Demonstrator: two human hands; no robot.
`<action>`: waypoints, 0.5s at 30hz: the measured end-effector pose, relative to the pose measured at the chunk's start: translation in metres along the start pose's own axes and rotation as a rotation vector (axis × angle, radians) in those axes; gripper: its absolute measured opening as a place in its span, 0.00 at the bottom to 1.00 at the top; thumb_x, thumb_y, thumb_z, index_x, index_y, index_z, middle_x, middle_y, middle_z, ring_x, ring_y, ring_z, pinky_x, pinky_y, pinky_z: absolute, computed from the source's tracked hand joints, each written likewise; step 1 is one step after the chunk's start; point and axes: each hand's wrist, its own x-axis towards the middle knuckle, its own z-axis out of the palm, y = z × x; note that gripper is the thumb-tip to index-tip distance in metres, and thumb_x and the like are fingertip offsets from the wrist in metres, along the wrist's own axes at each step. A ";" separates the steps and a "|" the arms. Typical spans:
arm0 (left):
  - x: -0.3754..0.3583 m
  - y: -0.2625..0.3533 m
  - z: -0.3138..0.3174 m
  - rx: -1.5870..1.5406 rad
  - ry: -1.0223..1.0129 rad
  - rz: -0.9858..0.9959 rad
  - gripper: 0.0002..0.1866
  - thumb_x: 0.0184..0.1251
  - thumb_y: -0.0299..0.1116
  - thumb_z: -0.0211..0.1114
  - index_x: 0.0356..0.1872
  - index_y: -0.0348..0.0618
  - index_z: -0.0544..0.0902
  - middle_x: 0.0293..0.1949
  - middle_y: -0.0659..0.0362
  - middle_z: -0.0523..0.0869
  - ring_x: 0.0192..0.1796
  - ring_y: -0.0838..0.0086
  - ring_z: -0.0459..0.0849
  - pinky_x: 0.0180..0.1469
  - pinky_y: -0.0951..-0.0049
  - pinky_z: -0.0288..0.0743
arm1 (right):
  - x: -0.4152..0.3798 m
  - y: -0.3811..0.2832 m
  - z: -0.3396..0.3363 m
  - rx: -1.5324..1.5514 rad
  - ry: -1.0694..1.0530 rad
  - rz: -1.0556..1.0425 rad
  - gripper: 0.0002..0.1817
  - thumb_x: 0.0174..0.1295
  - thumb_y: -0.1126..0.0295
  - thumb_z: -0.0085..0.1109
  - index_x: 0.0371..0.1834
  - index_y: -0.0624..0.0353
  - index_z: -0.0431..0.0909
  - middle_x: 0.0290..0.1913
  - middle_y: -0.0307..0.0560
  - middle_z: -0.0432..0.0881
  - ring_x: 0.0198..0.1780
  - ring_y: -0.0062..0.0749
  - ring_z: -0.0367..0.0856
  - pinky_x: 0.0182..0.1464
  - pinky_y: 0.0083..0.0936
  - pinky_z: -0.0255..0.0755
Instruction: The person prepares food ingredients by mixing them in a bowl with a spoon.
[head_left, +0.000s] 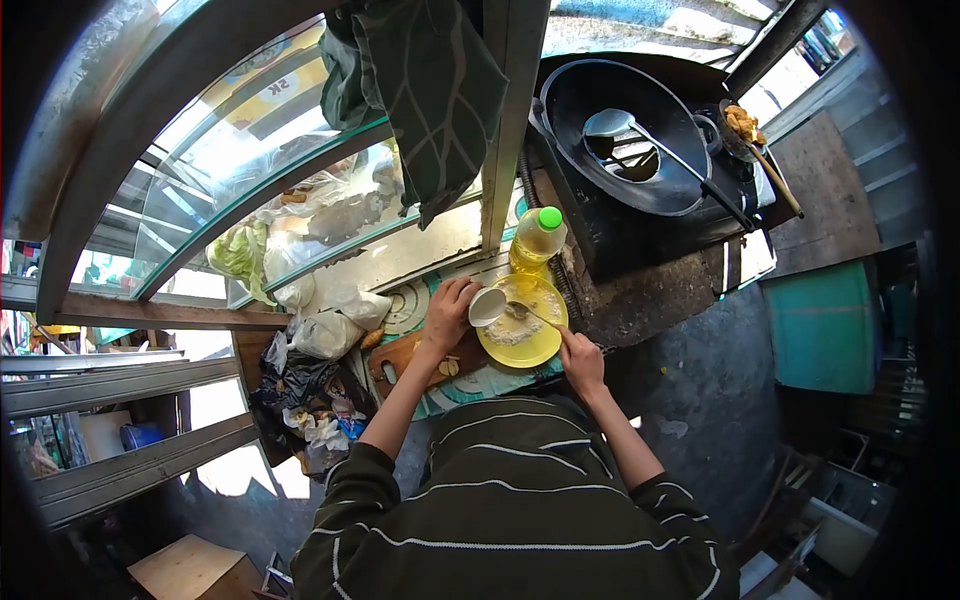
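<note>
At the left of my remote head view, a leafy green vegetable sits behind curved glass, with knotted pale plastic bags nearer the person. Next to the right, a wooden cutting board lies flat, cut pieces scattered on it.

The left hand grasps a small white cup, holding it at the left edge of a round yellow plate, its mouth angled toward the plate. I judge the cup light and rigid, best taken around its outer wall, clear of the rim; what it contains, I cannot tell.

The plate looks like thin, stiff plastic, light enough to skid if pushed; I would steady it by the rim. Pale, powdery matter covers part of it, loose and easily scattered. A metal spoon dips into it, slim and hard, possibly slippery at the handle, surest near the end.

Just beyond the plate stands a clear bottle of yellow liquid, green-capped, likely heavier and best gripped at mid-body. The right hand, on the plate's near right side, is closed on the spoon's handle. At far right, a large dark wok cradles a ladle.
</note>
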 end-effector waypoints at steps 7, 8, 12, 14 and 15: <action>0.001 0.004 -0.004 0.016 -0.007 0.012 0.29 0.35 0.20 0.67 0.48 0.46 0.75 0.48 0.55 0.76 0.51 0.59 0.73 0.53 0.63 0.69 | -0.002 -0.010 -0.006 0.006 -0.057 0.015 0.14 0.56 0.73 0.52 0.46 0.54 0.77 0.24 0.52 0.75 0.27 0.46 0.77 0.30 0.37 0.71; 0.002 0.005 -0.004 0.019 0.005 0.019 0.27 0.37 0.21 0.65 0.46 0.44 0.76 0.46 0.54 0.77 0.50 0.57 0.73 0.52 0.62 0.69 | -0.001 -0.008 -0.004 0.006 -0.057 0.013 0.14 0.56 0.73 0.52 0.46 0.54 0.77 0.24 0.52 0.75 0.27 0.46 0.77 0.30 0.37 0.71; 0.002 0.008 -0.006 0.009 0.025 0.018 0.24 0.39 0.21 0.64 0.45 0.42 0.76 0.45 0.52 0.78 0.49 0.56 0.74 0.51 0.62 0.70 | 0.003 -0.011 0.004 0.025 0.032 0.028 0.14 0.56 0.73 0.52 0.46 0.56 0.77 0.25 0.52 0.76 0.27 0.46 0.77 0.31 0.37 0.71; 0.001 0.008 -0.006 0.013 0.020 0.020 0.24 0.40 0.21 0.64 0.45 0.42 0.76 0.45 0.52 0.78 0.48 0.56 0.74 0.51 0.62 0.70 | 0.003 -0.012 0.005 0.024 0.019 0.020 0.14 0.56 0.73 0.52 0.46 0.56 0.77 0.25 0.52 0.76 0.28 0.46 0.77 0.31 0.37 0.71; 0.002 0.007 -0.006 0.016 0.018 0.023 0.24 0.40 0.21 0.64 0.45 0.41 0.76 0.44 0.53 0.78 0.48 0.56 0.74 0.51 0.62 0.70 | 0.004 -0.009 0.003 0.009 -0.006 -0.001 0.14 0.56 0.72 0.51 0.46 0.54 0.77 0.25 0.52 0.76 0.27 0.47 0.78 0.30 0.38 0.72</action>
